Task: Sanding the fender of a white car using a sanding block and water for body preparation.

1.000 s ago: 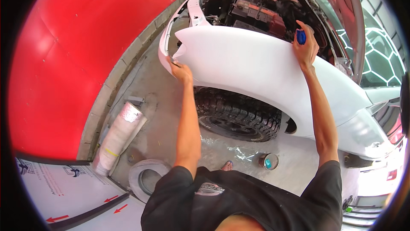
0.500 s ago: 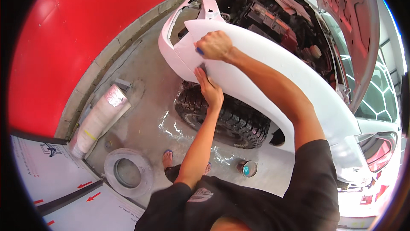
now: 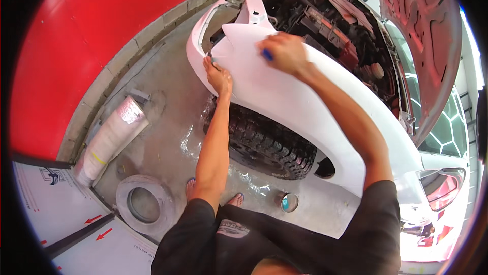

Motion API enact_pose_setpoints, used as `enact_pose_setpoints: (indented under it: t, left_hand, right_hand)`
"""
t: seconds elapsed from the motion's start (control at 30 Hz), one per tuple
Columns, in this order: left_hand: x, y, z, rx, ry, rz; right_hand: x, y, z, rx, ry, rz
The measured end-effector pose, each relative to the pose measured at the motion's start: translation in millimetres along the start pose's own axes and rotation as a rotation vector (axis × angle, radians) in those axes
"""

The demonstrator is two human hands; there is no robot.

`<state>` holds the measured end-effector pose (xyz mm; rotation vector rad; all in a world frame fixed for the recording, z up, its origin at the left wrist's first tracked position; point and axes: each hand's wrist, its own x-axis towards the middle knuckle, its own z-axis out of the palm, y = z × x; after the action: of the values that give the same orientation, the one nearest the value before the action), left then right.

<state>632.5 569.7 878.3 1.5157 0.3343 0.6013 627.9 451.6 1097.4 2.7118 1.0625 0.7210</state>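
Observation:
My right hand (image 3: 284,54), slightly blurred, is closed on a blue hand tool (image 3: 266,54) over the upper front of a white car fender (image 3: 262,89). My left hand (image 3: 217,76) is at the fender's front edge, fingers curled around something small that I cannot make out. Below the fender sits a black off-road tire (image 3: 259,145). The open engine bay (image 3: 330,31) lies beyond the fender's top edge.
A red wall (image 3: 86,41) with a block base curves along the left. A foil-faced roll (image 3: 109,143), a dust-covered tire (image 3: 145,181) and a can (image 3: 287,202) lie on the floor. The raised hood (image 3: 417,41) is at the right.
Over the second, my right hand swept left along the fender, then shifted slightly right. My left hand moved down and right, then back up and left to the front edge.

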Motion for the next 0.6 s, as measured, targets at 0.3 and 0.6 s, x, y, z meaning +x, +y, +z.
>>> enact_pose_setpoints:
  t: [0.3, 0.6]
  left_hand:
    - [2.4, 4.6, -8.3, 0.004, -0.104, 0.157]
    - [-14.9, 12.6, -4.1, -0.031, -0.050, 0.340]
  right_hand:
    - [-104.8, 60.8, -96.5, -0.138, 0.234, 0.698]
    - [-101.5, 59.5, -88.7, -0.195, 0.222, 0.729]
